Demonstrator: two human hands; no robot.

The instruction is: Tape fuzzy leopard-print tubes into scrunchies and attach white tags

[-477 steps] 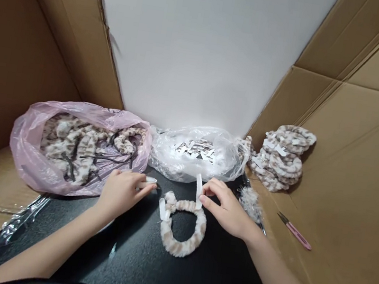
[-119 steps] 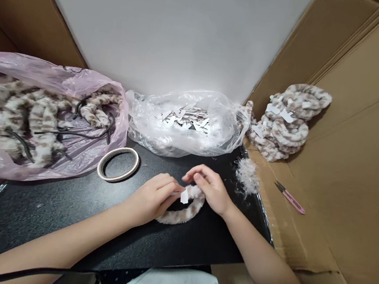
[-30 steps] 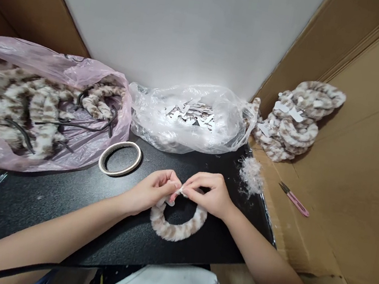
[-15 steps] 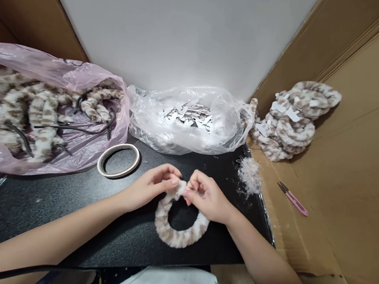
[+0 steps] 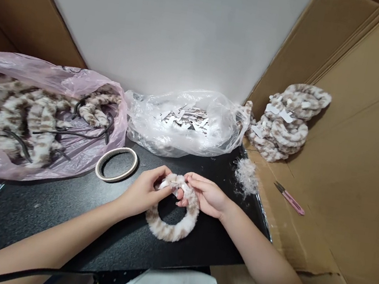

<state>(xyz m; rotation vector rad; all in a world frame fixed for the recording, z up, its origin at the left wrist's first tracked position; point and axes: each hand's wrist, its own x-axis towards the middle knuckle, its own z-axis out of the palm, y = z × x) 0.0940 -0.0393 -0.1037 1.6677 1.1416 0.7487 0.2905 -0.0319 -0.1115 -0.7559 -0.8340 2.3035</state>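
A furry white-and-brown ring (image 5: 170, 231), like a plush headband or scrunchie, lies on the black tabletop in front of me. My left hand (image 5: 148, 188) grips its upper left part, thumb on top. On the upper right, my right hand (image 5: 206, 193) holds the ring with the fingers curled through the hole beneath it. A small white piece, perhaps a tag, shows between the hands at the top of the ring; fingers partly cover it.
A pink bag (image 5: 73, 169) of furry pieces and black cords lies left. Beside it are a tape roll (image 5: 133, 171) and a clear bag (image 5: 161, 137) of white tags. Right are tagged furry rings (image 5: 286, 131), fluff (image 5: 247, 175) and pink thread snips (image 5: 293, 202). Cardboard walls (image 5: 363, 155) border the right.
The ring has turned and shifted slightly left between my hands. My right hand has gone from a pinch at its top to holding its right side, fingers underneath.
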